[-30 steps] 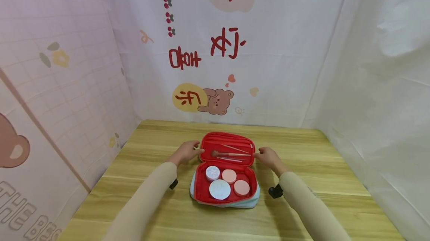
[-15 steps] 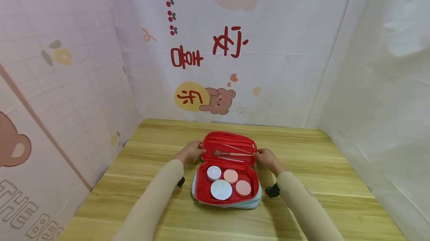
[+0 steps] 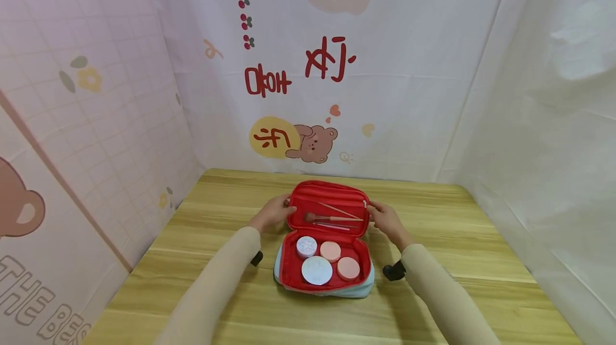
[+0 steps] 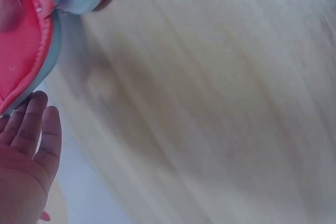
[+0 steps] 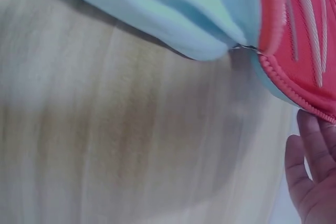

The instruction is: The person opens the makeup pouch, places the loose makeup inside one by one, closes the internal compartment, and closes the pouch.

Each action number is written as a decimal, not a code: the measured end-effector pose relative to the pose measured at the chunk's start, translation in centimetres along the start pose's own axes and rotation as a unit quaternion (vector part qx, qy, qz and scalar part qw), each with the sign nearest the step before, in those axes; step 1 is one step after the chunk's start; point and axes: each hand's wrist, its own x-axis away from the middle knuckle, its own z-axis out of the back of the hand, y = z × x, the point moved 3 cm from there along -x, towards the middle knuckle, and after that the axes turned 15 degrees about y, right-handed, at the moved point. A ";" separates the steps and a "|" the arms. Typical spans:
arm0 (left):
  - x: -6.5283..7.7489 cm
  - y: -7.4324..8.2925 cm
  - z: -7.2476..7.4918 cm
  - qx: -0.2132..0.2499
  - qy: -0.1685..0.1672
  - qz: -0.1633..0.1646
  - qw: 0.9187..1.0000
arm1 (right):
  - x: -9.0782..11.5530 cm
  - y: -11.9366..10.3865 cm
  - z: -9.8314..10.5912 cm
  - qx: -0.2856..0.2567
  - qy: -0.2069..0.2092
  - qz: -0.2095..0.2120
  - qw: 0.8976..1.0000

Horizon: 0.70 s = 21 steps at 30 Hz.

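Observation:
A light-blue makeup bag (image 3: 358, 291) with red lining lies unzipped on the table, its lid (image 3: 332, 191) tilted up at the back. My left hand (image 3: 274, 213) pinches the lid's left edge, thumb on the red inside and fingers behind, as the left wrist view shows too. At the opposite edge my right hand (image 3: 386, 222) grips the lid, fingers reaching behind it in the right wrist view. Inside the lid sit a makeup brush (image 3: 310, 217) and several thin sticks. The bottom holds a star-topped round box (image 3: 306, 247), a larger white round box (image 3: 316, 270) and two pink round boxes (image 3: 348, 268).
The bag rests mid-table on a wood-grain tabletop (image 3: 231, 302). White printed cloth (image 3: 409, 93) hangs behind the table and along both sides. Black wrist devices (image 3: 394, 270) sit under both sleeves.
Both hands have closed in on the lid's side edges and taken hold. The lid has risen a little from its flatter position. The boxes stay in place.

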 end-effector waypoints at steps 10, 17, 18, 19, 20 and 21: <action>0.4 1.3 1.8 -0.001 0.035 -0.028 0.999 | -0.1 -1.7 1.7 -0.004 -0.006 0.047 0.999; 1.1 2.1 2.7 -0.011 0.059 -0.080 0.995 | 0.5 -2.5 2.3 0.032 -0.006 0.102 0.994; 1.2 2.1 2.7 -0.011 0.061 -0.083 0.995 | 0.6 -2.5 2.4 0.037 -0.006 0.116 0.993; 1.3 2.2 2.8 -0.013 0.063 -0.085 0.994 | 0.7 -2.5 2.4 0.041 -0.007 0.128 0.991; 1.5 2.2 2.9 -0.015 0.065 -0.088 0.994 | 0.7 -2.5 2.5 0.044 -0.006 0.137 0.990; 1.6 2.3 3.0 -0.017 0.065 -0.090 0.994 | 0.8 -2.5 2.5 0.048 -0.006 0.143 0.989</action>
